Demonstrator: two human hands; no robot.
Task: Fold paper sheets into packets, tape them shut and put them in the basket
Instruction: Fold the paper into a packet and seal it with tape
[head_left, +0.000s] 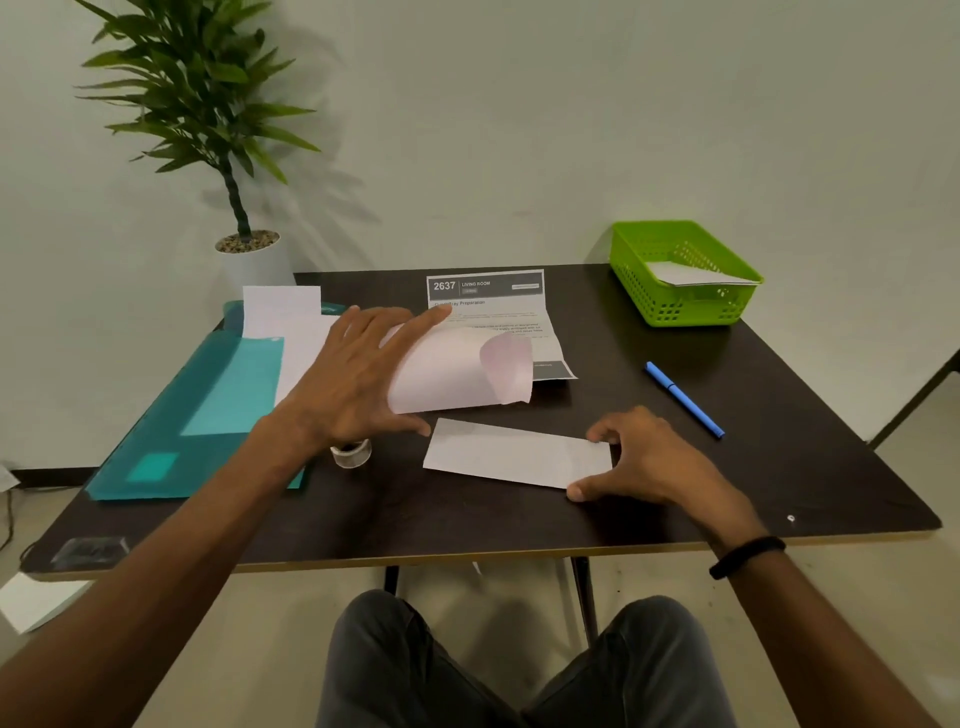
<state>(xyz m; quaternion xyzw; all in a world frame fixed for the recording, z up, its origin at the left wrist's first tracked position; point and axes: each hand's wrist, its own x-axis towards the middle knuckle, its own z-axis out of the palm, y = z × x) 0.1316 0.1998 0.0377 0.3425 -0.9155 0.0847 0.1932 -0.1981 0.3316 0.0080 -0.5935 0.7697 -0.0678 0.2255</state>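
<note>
Pinning the folded white paper packet (517, 460) on the dark worktop (779, 395): right hand (649, 462) pinches its end, left hand (358, 374) open, empty above clear tape roll (351, 453). Taping step; probably grab tape next.

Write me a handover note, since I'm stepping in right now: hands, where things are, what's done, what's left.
Left hand: open, fingers spread over a curled pinkish paper sheet.
Right hand: pinching the right end of the folded white paper packet lying flat on the dark table.
Clear tape roll sits under the left wrist.
Green plastic basket, far right, already holds one white packet.
Left: apparently tape the folded packet, basket it, then fold the curled sheet.
</note>
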